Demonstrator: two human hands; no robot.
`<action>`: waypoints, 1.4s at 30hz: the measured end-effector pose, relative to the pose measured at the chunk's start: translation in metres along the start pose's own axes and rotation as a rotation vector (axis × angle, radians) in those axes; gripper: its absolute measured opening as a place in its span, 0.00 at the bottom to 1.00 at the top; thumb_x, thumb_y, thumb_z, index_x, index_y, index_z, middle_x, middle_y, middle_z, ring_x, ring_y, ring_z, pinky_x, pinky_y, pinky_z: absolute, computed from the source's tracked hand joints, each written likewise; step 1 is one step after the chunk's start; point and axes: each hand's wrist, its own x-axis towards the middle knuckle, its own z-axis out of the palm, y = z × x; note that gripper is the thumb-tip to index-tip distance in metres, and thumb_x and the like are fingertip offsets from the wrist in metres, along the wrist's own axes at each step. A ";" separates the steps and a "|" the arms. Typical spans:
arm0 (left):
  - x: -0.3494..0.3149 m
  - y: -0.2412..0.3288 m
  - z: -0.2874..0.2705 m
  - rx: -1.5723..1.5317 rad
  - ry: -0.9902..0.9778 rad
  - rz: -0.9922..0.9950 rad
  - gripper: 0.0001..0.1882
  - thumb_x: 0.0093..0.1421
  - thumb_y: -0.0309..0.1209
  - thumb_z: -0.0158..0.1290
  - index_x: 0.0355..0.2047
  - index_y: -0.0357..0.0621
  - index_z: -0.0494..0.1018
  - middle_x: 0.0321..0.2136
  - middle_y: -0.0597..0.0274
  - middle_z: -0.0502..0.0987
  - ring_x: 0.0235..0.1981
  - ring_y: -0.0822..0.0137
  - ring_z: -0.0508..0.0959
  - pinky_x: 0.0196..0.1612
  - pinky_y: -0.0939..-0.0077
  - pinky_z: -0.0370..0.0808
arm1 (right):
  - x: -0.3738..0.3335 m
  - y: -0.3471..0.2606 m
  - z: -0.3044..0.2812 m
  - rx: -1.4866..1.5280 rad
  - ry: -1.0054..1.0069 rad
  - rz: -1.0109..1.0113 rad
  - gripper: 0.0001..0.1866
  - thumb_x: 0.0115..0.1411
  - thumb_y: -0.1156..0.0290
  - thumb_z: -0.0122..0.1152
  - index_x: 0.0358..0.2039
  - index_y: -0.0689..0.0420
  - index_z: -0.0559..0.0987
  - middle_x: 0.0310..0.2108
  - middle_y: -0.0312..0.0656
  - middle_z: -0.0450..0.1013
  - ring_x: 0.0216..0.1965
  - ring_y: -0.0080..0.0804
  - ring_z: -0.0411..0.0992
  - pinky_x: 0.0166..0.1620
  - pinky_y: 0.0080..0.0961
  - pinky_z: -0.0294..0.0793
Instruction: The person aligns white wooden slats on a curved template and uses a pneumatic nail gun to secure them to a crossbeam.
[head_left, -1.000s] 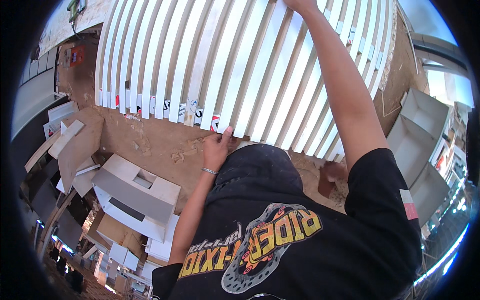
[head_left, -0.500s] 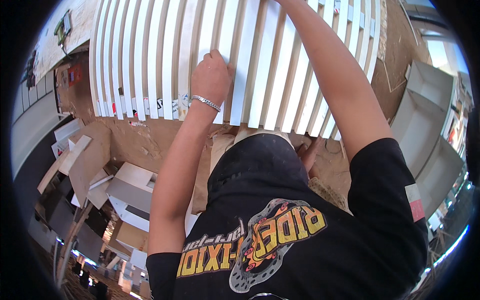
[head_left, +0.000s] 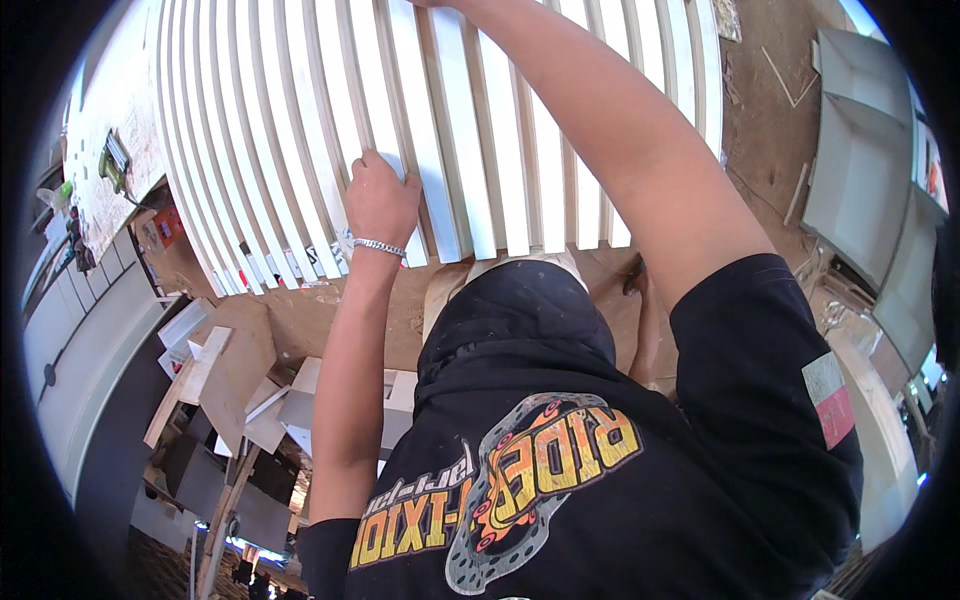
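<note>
White slats [head_left: 470, 160] lie side by side in front of me, with narrow brown gaps between them. My left hand [head_left: 382, 205], a chain bracelet at its wrist, is closed over one of the slats near their close ends. Its fingers are curled and the thumb sits on the right side. My right arm reaches across the slats to the top edge of the picture. Only a sliver of my right hand [head_left: 428, 3] shows there, above the slats, and its fingers are cut off from view.
A green power tool [head_left: 113, 165] rests on a pale board at the far left. Wooden offcuts and panels [head_left: 235, 375] are piled at the lower left. Grey open cabinet boxes [head_left: 862, 170] stand on the right. Brown ground [head_left: 765, 110] shows between them and the slats.
The whole view has shifted, so the slats appear turned. My right hand has moved left across the slats at the top. My left hand stays closed over a slat.
</note>
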 end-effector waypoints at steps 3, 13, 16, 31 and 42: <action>-0.004 0.000 0.004 0.001 0.043 0.013 0.23 0.58 0.31 0.62 0.48 0.26 0.69 0.44 0.34 0.76 0.43 0.38 0.81 0.46 0.51 0.80 | -0.001 0.001 -0.003 0.016 -0.052 0.026 0.22 0.59 0.77 0.49 0.54 0.66 0.76 0.58 0.63 0.67 0.62 0.59 0.67 0.66 0.45 0.68; -0.058 -0.012 0.017 0.184 0.232 0.075 0.33 0.52 0.36 0.66 0.55 0.30 0.71 0.40 0.47 0.75 0.48 0.49 0.72 0.57 0.55 0.65 | -0.001 0.000 -0.004 0.027 -0.053 0.035 0.21 0.61 0.75 0.52 0.55 0.64 0.76 0.60 0.60 0.66 0.63 0.59 0.66 0.66 0.45 0.67; -0.058 -0.015 0.012 0.186 0.096 0.088 0.29 0.51 0.37 0.67 0.48 0.30 0.74 0.39 0.48 0.75 0.47 0.49 0.72 0.55 0.55 0.65 | -0.003 0.005 0.001 -0.010 -0.021 0.048 0.22 0.62 0.73 0.52 0.57 0.64 0.76 0.61 0.59 0.65 0.64 0.58 0.65 0.67 0.45 0.67; -0.084 -0.030 0.031 0.081 0.075 0.118 0.31 0.50 0.31 0.64 0.53 0.31 0.69 0.44 0.49 0.72 0.49 0.51 0.70 0.54 0.56 0.64 | 0.000 -0.002 -0.010 -0.043 -0.104 0.050 0.22 0.63 0.70 0.54 0.56 0.63 0.77 0.60 0.56 0.66 0.63 0.56 0.66 0.67 0.43 0.67; -0.124 -0.047 0.004 -0.029 0.007 0.128 0.50 0.49 0.40 0.72 0.66 0.28 0.60 0.46 0.49 0.70 0.50 0.52 0.69 0.55 0.59 0.66 | 0.008 -0.009 -0.012 -0.132 -0.139 0.043 0.22 0.62 0.69 0.57 0.55 0.64 0.78 0.57 0.56 0.69 0.60 0.55 0.69 0.65 0.41 0.69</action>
